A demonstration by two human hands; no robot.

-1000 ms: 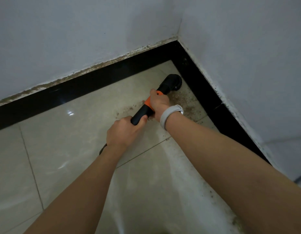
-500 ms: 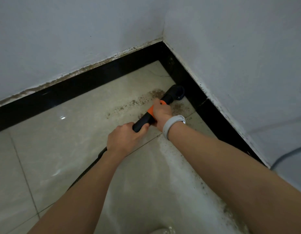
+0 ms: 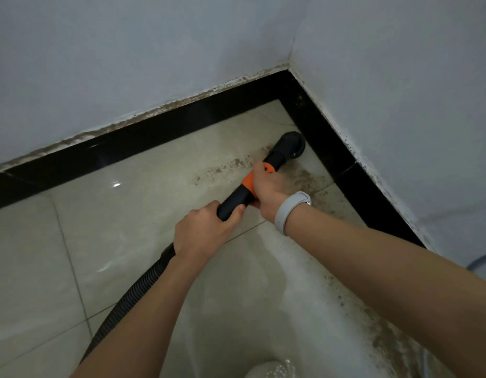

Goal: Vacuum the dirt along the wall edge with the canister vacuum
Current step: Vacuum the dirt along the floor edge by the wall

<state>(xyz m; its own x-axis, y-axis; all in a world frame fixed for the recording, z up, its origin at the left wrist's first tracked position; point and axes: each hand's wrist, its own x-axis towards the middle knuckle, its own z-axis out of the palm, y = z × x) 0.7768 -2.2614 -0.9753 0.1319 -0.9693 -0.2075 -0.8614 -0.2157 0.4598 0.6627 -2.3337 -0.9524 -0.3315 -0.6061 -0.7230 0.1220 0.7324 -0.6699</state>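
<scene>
Both hands wrap around the black vacuum wand (image 3: 237, 197), which slants across the tiled floor (image 3: 132, 203) toward the room's corner. The left hand (image 3: 203, 231) grips the wand's lower end, fingers curled round it, just where the ribbed black hose (image 3: 132, 293) joins and trails back under the forearm. The right hand (image 3: 266, 186), with a pale grey wristband (image 3: 289, 211) on its wrist, clasps the orange collar (image 3: 248, 182) farther up the wand. The round brush nozzle (image 3: 290, 144) sits on the floor just beside the black skirting (image 3: 326, 148) of the right wall (image 3: 399, 91). Brown dirt (image 3: 231, 166) lies in a streak left of the nozzle, and more specks (image 3: 304, 178) spread near the right hand along the skirting. A thin grey cable (image 3: 481, 261) shows at the right edge.
</scene>
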